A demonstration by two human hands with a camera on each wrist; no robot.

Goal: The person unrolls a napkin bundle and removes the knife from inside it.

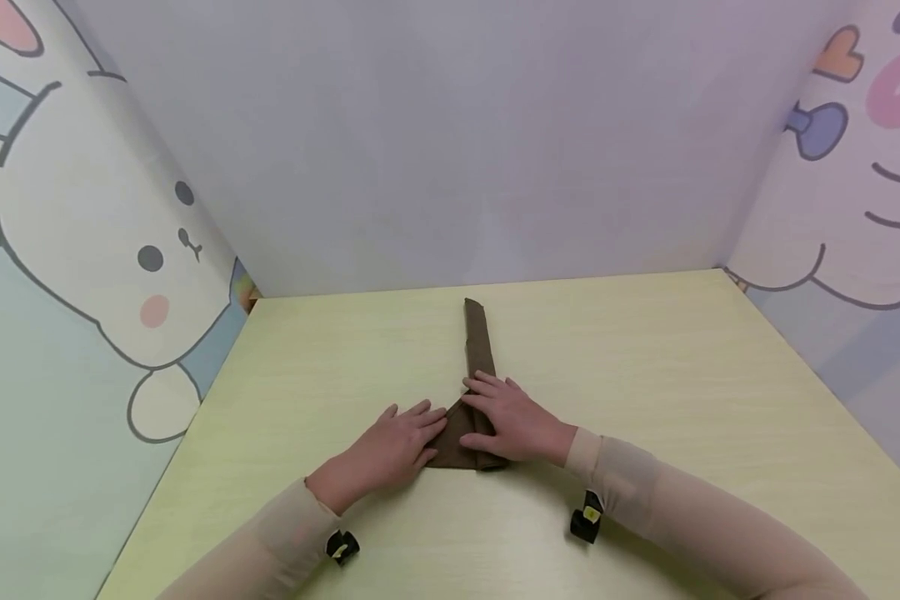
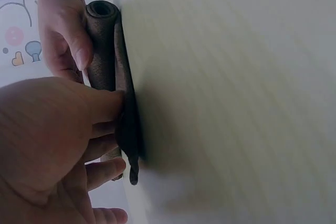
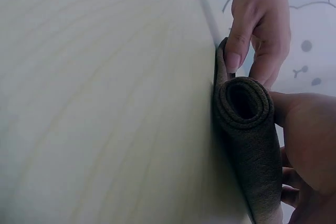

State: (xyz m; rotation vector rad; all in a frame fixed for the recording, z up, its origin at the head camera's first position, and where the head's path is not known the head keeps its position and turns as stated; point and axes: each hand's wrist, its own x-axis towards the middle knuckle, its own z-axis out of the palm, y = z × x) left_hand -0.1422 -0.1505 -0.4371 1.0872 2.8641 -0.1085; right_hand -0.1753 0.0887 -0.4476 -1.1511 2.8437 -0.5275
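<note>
A dark brown cloth (image 1: 453,442) lies on the table, its right side rolled into a tube (image 1: 479,340) that points away from me. The near end of the roll (image 3: 257,145) shows its coiled layers and hollow middle in the right wrist view. To the left of the tube a flat triangular flap remains spread. My left hand (image 1: 386,446) touches the flap's left edge with thumb and outstretched fingers. Over the near half of the roll rests my right hand (image 1: 521,421), fingers extended across it and thumb lying on the cloth. Part of the roll is hidden under that hand.
The pale wood-grain table (image 1: 630,358) meets a plain light wall (image 1: 457,150) at the back. Side panels with cartoon animals stand left (image 1: 75,217) and right (image 1: 862,192). A small black and yellow device (image 1: 587,518) hangs at the right wrist, a similar one (image 1: 342,547) at the left.
</note>
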